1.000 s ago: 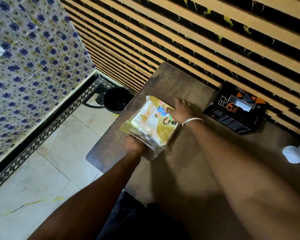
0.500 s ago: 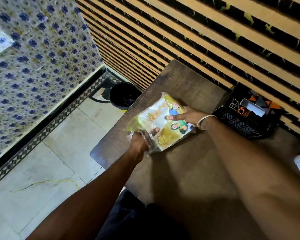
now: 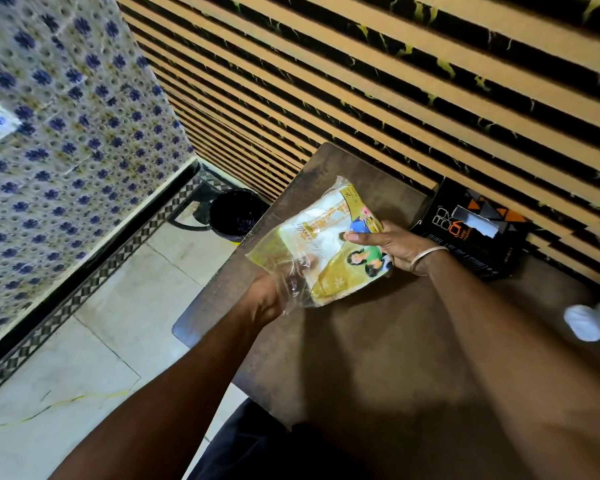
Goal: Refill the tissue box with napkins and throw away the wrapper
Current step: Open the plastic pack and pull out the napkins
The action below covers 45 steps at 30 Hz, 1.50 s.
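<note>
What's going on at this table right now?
A person holds a pack of napkins over a brown table with both hands. The left hand grips its clear end, and the right hand pinches the opposite end, thumb on top. The napkins are not out yet. The black tissue box sits untouched by the striped wall, and a dark bin stands beside the table.

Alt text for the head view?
A person's left hand and right hand hold a yellow napkin pack over a dark table, left gripping its clear end, right its printed end. A black tissue box sits by the slatted wall at right; a black bin stands on the floor left of the table.
</note>
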Tool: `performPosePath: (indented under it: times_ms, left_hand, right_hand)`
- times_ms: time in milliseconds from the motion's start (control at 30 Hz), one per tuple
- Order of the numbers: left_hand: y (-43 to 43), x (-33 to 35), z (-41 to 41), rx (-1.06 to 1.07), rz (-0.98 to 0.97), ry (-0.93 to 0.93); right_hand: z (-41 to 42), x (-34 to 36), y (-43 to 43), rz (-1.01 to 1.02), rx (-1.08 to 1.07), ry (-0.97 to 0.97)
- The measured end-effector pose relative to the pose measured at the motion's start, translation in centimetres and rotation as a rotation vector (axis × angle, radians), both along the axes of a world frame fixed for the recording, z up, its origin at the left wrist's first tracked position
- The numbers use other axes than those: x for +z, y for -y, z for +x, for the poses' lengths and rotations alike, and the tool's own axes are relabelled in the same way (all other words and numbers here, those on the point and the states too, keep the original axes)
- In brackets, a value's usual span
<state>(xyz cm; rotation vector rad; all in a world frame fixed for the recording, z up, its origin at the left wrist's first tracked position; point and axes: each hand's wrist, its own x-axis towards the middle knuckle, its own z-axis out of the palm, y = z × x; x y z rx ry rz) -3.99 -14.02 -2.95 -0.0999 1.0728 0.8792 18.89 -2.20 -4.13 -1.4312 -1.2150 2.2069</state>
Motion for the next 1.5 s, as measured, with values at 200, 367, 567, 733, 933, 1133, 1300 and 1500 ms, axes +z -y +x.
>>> performPosePath:
  times_ms: [200, 367, 567, 733, 933, 1133, 1300, 1500]
  left_hand:
    - [0.0, 0.3, 1.2, -0.11, 0.213, -0.257]
    - [-0.1, 0.5, 2.4, -0.103, 0.248, -0.188]
    - [0.5, -0.1, 2.7, -0.105, 0.28, -0.114]
    - [0.9, -2.1, 1.2, -0.219, 0.218, -0.315]
    - [-0.5, -1.9, 0.4, -0.16, 0.4, -0.483]
    - [-1.3, -1.5, -3.5, -0.122, 0.399, -0.536]
    - [-1.7, -1.7, -8.1, 0.055, 0.384, -0.505]
    - [-1.6, -1.0, -12.7, 0.206, 0.378, -0.404]
  right_hand:
    - [0.8, 0.2, 0.8, 0.018, -0.034, -0.025]
    - [0.6, 0.9, 1.8, 0.051, -0.057, -0.049]
    - [0.1, 0.4, 2.4, 0.044, -0.078, -0.01]
    - [0.2, 0.4, 2.9, 0.042, -0.09, -0.002]
    - [0.3, -0.2, 3.7, 0.096, -0.178, 0.097]
    - [0.8, -2.8, 3.0, 0.154, -0.536, 0.266]
    - [0.9, -5.8, 1.2, 0.133, -0.889, 0.356]
    - [-1.3, -7.2, -0.7, 0.097, -1.026, 0.529]
